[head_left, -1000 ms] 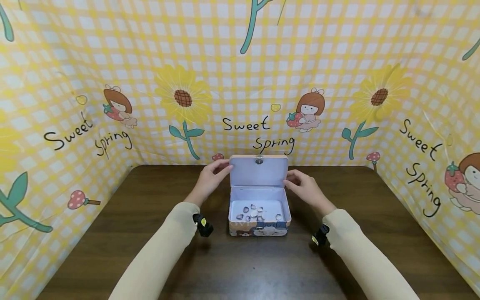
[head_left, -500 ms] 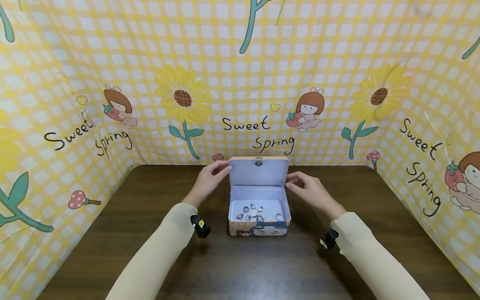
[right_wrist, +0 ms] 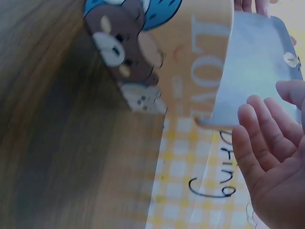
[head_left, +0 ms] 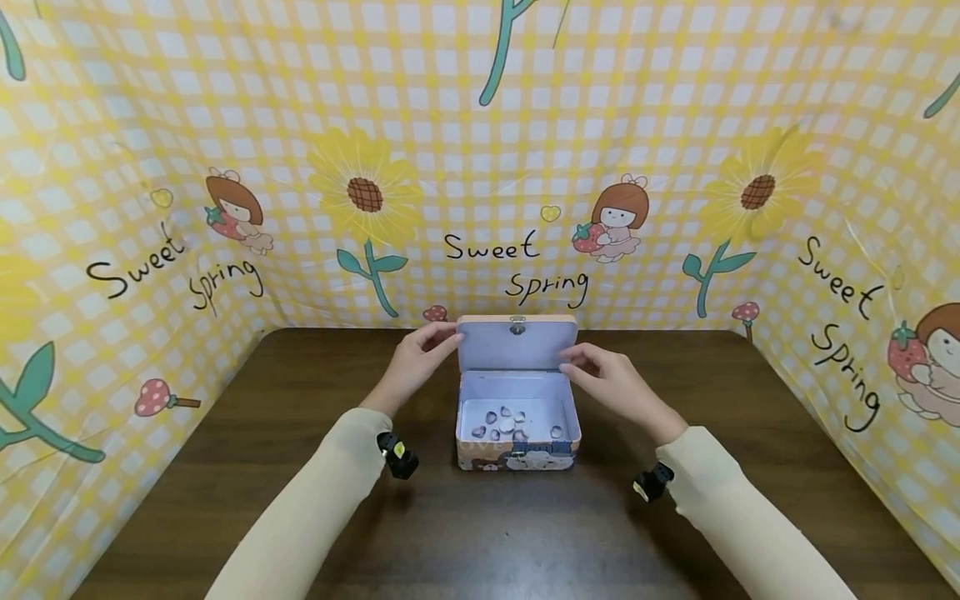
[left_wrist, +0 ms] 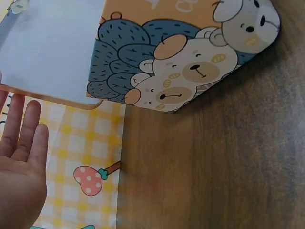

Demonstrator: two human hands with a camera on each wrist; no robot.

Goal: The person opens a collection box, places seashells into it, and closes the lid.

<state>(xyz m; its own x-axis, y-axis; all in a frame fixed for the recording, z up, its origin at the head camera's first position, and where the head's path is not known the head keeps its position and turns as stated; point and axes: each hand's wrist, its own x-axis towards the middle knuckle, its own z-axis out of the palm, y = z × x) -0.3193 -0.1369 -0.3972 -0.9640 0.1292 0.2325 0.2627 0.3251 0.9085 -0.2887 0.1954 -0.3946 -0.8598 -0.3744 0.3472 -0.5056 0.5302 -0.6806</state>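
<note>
An oblong tin box [head_left: 517,457] with printed cartoon animals stands on the table, its lid [head_left: 516,348] raised on the back hinge. Several small, clear, stone-like pieces [head_left: 507,425] lie scattered on its pale floor. My left hand [head_left: 416,358] pinches the lid's left edge, thumb on the inner face and fingers behind; the left wrist view shows those fingers [left_wrist: 29,126] passing under the rim. My right hand [head_left: 617,382] is at the lid's lower right edge, fingertips overlapping it. In the right wrist view its fingers [right_wrist: 257,138] are spread and loosely bent, holding nothing.
The dark wooden table [head_left: 480,533] extends around the box. A yellow checked cloth [head_left: 480,167] with flowers and lettering hangs close behind and along both sides. A metal clasp [head_left: 517,328] sits at the lid's top edge. Black cameras [head_left: 399,457] are strapped to both wrists.
The lid's top edge has dropped slightly, tilting farther back. My right hand drew off to the right, then returned left over the lid's edge. The left hand stays at its edge.
</note>
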